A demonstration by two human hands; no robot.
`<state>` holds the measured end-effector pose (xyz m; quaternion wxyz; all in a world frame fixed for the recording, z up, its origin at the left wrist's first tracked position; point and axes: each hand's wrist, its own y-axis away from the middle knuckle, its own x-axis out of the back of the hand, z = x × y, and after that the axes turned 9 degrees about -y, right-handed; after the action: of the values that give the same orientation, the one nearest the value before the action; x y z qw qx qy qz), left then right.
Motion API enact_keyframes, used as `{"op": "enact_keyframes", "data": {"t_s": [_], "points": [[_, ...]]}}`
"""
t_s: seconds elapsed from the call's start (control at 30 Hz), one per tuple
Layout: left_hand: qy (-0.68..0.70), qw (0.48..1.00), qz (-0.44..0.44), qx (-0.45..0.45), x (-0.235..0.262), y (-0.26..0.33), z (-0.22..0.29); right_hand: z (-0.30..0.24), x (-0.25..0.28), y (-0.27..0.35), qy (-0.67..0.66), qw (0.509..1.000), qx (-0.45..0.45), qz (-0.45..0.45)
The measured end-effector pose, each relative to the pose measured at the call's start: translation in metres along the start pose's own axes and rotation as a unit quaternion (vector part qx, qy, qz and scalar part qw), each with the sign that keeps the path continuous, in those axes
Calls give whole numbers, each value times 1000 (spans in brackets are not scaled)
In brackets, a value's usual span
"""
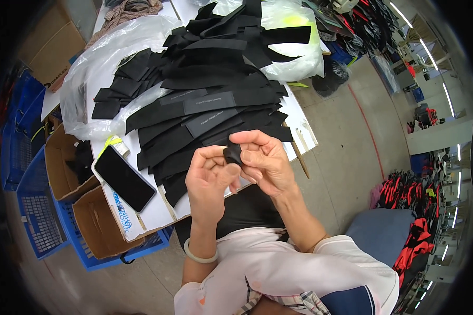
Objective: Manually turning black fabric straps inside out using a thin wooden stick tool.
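- Several blue plastic crates (37, 215) stand beside the table, far left; open cardboard boxes (101, 226) sit next to them, the nearer one inside a crate. Placement presumably keeps loose goods off the work surface.
- Phone (125, 178), screen dark, lies at the near left corner of the white table (167, 216), apparently set there to stay off the strips.
- Black strips (210, 79) overlap in a wide, layered pile, ends staggered, a few bearing greyer rectangular patches. The fanned lay probably lets single strips be lifted readily.
- Left hand (207, 176): thumb and fingertips closed on the left side of the small black piece; pale bangle (199, 254) on the wrist.
- Small black piece (233, 154): held between both hands, above the near part of the pile. Looks compact, dark, soft-edged, seemingly folded or rolled, with slight sheen. Fingers cover much of it; full shape cannot be told.
- Right hand (265, 165): thumb pressed on the piece's right side, index finger arched over its top. Two-sided hold likely steadies it for close handling.
- Blue-grey cushioned surface (381, 231), far right, beside black-and-red goods (418, 241); purpose unclear.
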<state>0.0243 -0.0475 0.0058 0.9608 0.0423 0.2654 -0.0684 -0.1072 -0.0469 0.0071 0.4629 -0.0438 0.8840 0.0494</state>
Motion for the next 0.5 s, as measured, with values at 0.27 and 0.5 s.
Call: {"op": "enact_keyframes", "data": {"t_s": [0.27,0.5], "points": [[-69,996,-45,14,21,6,-2,7,6,10,17,999,12,30],[-57,993,-103,11,23,-3,-2,2,2,18,11,999,29,37]]}}
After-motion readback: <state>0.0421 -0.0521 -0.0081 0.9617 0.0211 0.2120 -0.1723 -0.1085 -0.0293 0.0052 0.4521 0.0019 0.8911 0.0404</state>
